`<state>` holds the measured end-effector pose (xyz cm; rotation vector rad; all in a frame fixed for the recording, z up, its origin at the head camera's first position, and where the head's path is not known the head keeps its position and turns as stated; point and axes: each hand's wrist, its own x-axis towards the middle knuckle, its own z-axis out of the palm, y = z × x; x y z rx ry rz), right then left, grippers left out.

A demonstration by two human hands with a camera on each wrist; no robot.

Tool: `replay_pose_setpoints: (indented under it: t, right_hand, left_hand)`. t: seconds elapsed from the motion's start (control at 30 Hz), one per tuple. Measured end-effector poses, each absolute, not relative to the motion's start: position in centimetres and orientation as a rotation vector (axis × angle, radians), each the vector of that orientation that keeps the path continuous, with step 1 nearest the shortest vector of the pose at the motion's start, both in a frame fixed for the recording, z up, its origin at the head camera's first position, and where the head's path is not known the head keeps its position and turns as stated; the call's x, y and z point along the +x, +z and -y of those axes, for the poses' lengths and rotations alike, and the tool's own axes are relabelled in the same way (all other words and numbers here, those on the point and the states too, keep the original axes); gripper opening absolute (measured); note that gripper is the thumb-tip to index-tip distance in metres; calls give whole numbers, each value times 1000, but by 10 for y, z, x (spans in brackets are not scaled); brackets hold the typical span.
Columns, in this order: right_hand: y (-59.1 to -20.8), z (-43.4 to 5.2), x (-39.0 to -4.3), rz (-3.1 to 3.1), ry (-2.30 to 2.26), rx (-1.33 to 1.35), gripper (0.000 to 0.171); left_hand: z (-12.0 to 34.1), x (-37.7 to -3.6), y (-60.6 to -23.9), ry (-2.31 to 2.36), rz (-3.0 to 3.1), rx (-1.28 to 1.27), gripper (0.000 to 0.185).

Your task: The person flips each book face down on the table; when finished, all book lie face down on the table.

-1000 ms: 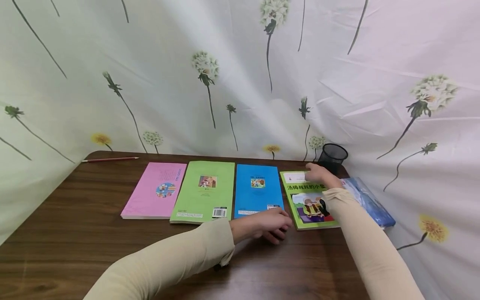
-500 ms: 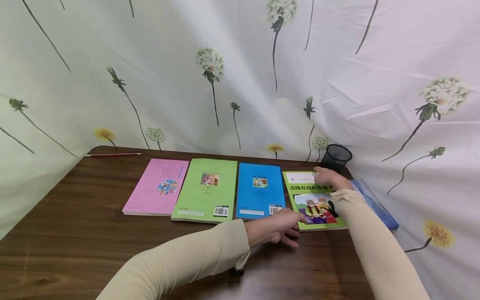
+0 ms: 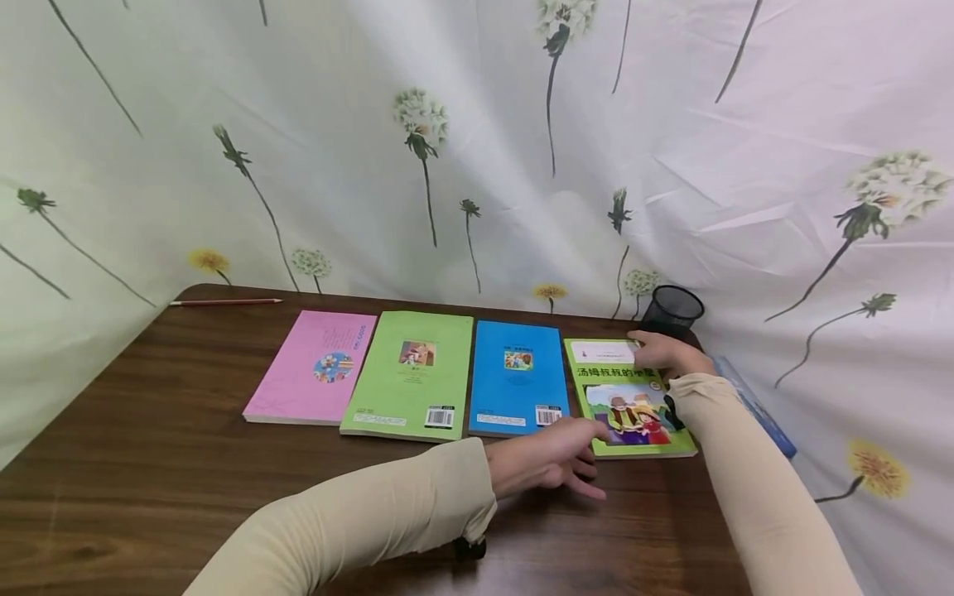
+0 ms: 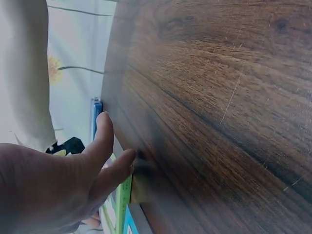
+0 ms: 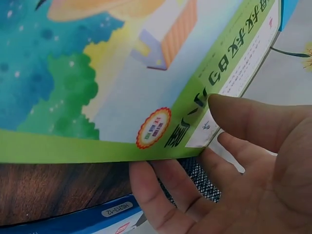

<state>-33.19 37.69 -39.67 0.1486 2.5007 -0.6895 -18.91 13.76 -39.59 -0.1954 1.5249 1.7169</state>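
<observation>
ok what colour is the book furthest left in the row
Pink: the leftmost book has a pink cover, seen best in the head view.

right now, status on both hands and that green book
Right hand pinches green book far corner. Left hand open at near edge. Black mesh cup close behind.

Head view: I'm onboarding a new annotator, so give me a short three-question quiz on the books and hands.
1. True or false: the pink book lies leftmost in the row.
2. Which hand grips the green picture book at its far corner? A left hand B right hand
3. Fill in: the black mesh cup stands at the table's far ____ corner.

Key: 1 true; 2 B; 3 right.
</observation>
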Motion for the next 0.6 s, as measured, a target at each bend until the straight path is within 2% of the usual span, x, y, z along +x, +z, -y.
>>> replay_pose_setpoints:
  t: [0.3,0.53,0.6]
  right_hand:
    - [-396,-379,-330,-2481,-722,151,81]
    - [-395,-374,-328,-2487,-732,184,82]
    - [-395,-374,-329,-2483,-733,187,82]
  left_hand:
    - [-136,-185,-398,1769,-1510,-222,65]
    - [-138,-184,-398,1850,-1477,-282,73]
    - [-138,-183,-398,1852,-1471,-307,68]
